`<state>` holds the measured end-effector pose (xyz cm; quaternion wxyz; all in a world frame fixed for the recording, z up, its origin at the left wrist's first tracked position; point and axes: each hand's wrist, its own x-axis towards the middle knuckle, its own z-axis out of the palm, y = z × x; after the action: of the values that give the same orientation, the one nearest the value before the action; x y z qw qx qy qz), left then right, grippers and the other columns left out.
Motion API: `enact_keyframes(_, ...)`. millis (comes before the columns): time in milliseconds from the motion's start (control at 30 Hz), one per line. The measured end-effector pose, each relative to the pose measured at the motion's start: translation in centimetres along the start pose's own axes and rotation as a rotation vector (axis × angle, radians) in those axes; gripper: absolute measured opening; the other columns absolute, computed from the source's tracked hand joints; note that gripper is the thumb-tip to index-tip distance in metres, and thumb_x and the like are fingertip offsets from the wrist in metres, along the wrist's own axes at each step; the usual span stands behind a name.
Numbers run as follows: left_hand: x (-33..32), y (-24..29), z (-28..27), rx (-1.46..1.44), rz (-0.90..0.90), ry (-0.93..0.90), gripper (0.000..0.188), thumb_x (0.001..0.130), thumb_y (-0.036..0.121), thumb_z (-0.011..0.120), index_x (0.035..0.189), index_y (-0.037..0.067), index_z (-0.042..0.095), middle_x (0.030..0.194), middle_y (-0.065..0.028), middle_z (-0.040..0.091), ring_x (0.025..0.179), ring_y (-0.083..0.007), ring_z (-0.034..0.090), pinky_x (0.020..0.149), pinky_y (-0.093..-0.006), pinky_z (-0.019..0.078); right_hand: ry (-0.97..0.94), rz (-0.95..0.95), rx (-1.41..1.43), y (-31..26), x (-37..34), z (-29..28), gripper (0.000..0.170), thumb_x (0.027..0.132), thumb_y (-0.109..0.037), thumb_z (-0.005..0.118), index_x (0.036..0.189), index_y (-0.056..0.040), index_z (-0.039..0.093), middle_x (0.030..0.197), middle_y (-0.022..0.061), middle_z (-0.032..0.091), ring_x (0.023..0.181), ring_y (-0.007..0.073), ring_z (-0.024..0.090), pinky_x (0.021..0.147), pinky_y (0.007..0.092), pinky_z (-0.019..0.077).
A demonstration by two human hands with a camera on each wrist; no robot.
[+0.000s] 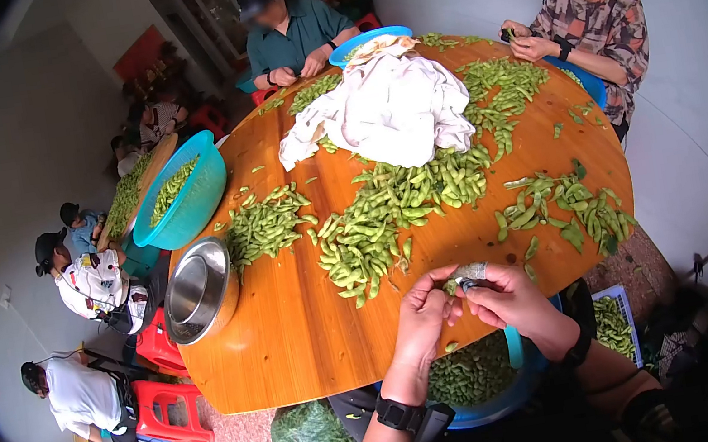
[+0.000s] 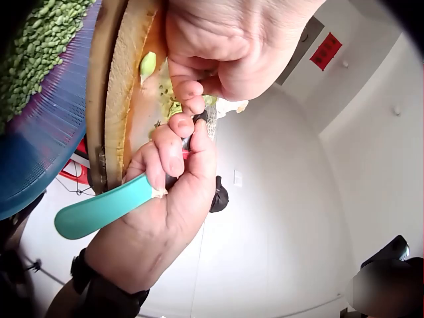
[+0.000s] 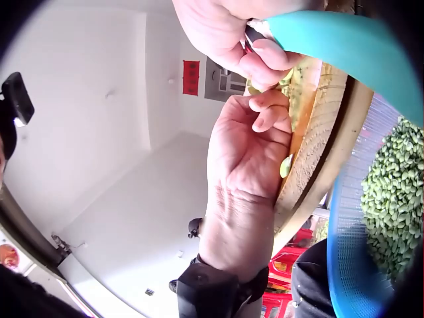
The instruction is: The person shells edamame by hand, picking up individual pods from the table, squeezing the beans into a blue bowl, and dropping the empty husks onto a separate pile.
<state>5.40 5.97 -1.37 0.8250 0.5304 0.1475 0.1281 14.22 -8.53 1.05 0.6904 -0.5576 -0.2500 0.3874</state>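
Observation:
Both of my hands meet over the near table edge. My left hand (image 1: 423,316) pinches a green soybean pod (image 1: 451,286) at its fingertips; most of the pod is hidden by fingers. My right hand (image 1: 513,302) holds a tool by its curved teal handle (image 2: 106,209), its working end hidden at the left fingertips. A silvery wrap (image 1: 473,271) covers a right finger. Below the hands stands a blue basket (image 3: 339,258) of shelled green beans (image 3: 401,192). One loose pod (image 2: 148,65) lies on the table near the left hand.
Heaps of pods (image 1: 390,216) and a white cloth (image 1: 401,109) cover parts of the wooden table (image 1: 292,358). Steel bowls (image 1: 200,290) and a teal basin (image 1: 207,183) stand left. Two people sit across; others sit farther left. A red stool (image 1: 168,413) stands on the floor.

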Motion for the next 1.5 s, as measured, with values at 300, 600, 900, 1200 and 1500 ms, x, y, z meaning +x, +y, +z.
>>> enact_keyframes(300, -0.3, 0.2, 0.8, 0.089, 0.042, -0.054, 0.033, 0.097, 0.004, 0.046, 0.129, -0.001, 0.052, 0.094, -0.002, 0.061, 0.07, -0.0065, 0.052, 0.064, -0.0197, 0.0435, 0.017, -0.032, 0.006, 0.6, 0.4, 0.0, 0.014, 0.095, -0.006, 0.053, 0.107, -0.0005, 0.059, 0.068, 0.0005, 0.056, 0.048, 0.0033, 0.047, 0.04, 0.0183, 0.0343)
enact_keyframes(600, -0.7, -1.7, 1.3, 0.697, 0.35, 0.067, 0.028, 0.096, 0.003, 0.049, 0.123, 0.002, 0.054, 0.095, -0.0102, 0.061, 0.078, -0.0217, 0.06, 0.069, -0.029, 0.0483, 0.065, -0.071, 0.173, 1.6, 1.1, -0.7, 0.009, 0.094, -0.004, 0.054, 0.101, 0.0004, 0.059, 0.071, 0.0026, 0.057, 0.044, 0.0048, 0.044, 0.036, 0.0197, 0.0316)
enact_keyframes(900, -2.2, -1.1, 3.0, 1.203, 0.677, 0.067, 0.029, 0.084, -0.002, 0.058, 0.112, 0.0, 0.062, 0.095, -0.0176, 0.056, 0.09, -0.0356, 0.057, 0.08, -0.0404, 0.0486, 0.319, -0.155, 0.324, 0.7, 2.0, -4.0, 0.015, 0.093, -0.006, 0.055, 0.107, -0.0026, 0.059, 0.074, 0.0058, 0.059, 0.044, 0.0081, 0.046, 0.036, 0.021, 0.0308)
enact_keyframes(1200, -7.8, 1.0, 4.0, 1.189, 0.571, -0.021, 0.011, 0.08, 0.004, 0.068, 0.091, 0.003, 0.068, 0.079, -0.0092, 0.062, 0.076, -0.0273, 0.06, 0.073, -0.0363, 0.0481, 0.35, -0.084, 0.296, -0.5, 3.2, -8.6, 0.012, 0.093, -0.008, 0.054, 0.1, 0.0012, 0.058, 0.073, 0.0063, 0.058, 0.044, 0.0084, 0.045, 0.036, 0.0218, 0.0317)
enact_keyframes(1500, 7.2, 3.5, -1.5, 1.624, 0.419, 0.497, 0.021, 0.078, 0.017, 0.071, 0.091, 0.002, 0.065, 0.088, -0.0178, 0.064, 0.078, -0.0349, 0.064, 0.069, -0.0434, 0.0521, 0.292, -0.058, 0.097, -1.3, 2.8, -7.9, 0.01, 0.094, -0.008, 0.052, 0.096, 0.0007, 0.057, 0.072, 0.0044, 0.057, 0.044, 0.0083, 0.044, 0.037, 0.0233, 0.0305)
